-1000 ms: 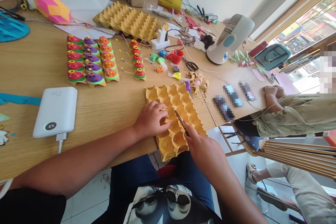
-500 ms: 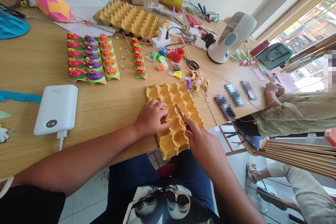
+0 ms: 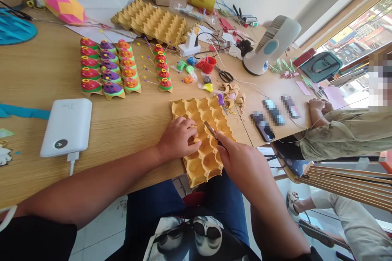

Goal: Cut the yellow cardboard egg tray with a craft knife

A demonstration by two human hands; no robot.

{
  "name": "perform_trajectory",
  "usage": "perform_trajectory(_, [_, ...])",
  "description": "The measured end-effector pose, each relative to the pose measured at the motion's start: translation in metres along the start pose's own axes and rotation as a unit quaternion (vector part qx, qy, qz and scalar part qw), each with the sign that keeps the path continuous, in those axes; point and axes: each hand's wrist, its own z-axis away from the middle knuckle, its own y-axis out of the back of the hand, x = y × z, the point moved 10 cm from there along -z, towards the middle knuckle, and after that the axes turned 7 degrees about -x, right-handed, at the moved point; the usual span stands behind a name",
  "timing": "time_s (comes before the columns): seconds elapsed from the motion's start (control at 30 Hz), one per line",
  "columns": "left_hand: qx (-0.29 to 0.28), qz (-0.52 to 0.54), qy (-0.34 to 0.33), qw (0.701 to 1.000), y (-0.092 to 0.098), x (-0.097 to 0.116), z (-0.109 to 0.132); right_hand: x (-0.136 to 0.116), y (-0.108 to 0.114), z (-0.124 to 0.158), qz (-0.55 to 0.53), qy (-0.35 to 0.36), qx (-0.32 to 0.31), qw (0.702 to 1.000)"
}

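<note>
A yellow pulp egg tray [image 3: 182,107] lies at the table's front edge, its near end sticking out over my lap. My left hand [image 3: 177,136] rests on its left side, with bent fingers and thumb gripping the cups. My right hand [image 3: 243,163] is closed around the dark handle of a narrow metal-bladed cutting tool [image 3: 210,128]. The blade lies against the tray, between rows of cups. Whether the tool is scissors or a knife I cannot tell, because my hand hides most of the handle.
Painted egg-cup strips [image 3: 110,67] with smiling faces stand behind left. A white power bank [image 3: 67,126] lies left. Another egg tray [image 3: 150,20], black-handled scissors [image 3: 225,75], a red cup [image 3: 209,65] and a fan [image 3: 272,45] are farther back. Phones [image 3: 263,126] and a seated person [image 3: 343,126] are at right.
My right hand has shifted slightly, turning its back more upward, with the blade at nearly the same spot. My left hand and the tray have hardly moved.
</note>
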Motion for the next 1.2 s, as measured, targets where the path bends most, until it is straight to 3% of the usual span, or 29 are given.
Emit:
perform_trajectory(0.33, [0.001, 0.017, 0.005, 1.000, -0.001, -0.001, 0.000, -0.006, 0.014, -0.004, 0.049, 0.025, 0.016, 0.998])
perform_trajectory(1.07, [-0.008, 0.001, 0.004, 1.000, -0.001, 0.000, 0.000, -0.005, 0.002, -0.002, 0.068, 0.003, -0.037, 0.997])
perform_trajectory(1.2, [-0.009, 0.009, 0.006, 1.000, -0.001, -0.001, 0.000, -0.007, 0.001, 0.001, 0.067, 0.018, -0.021, 0.997])
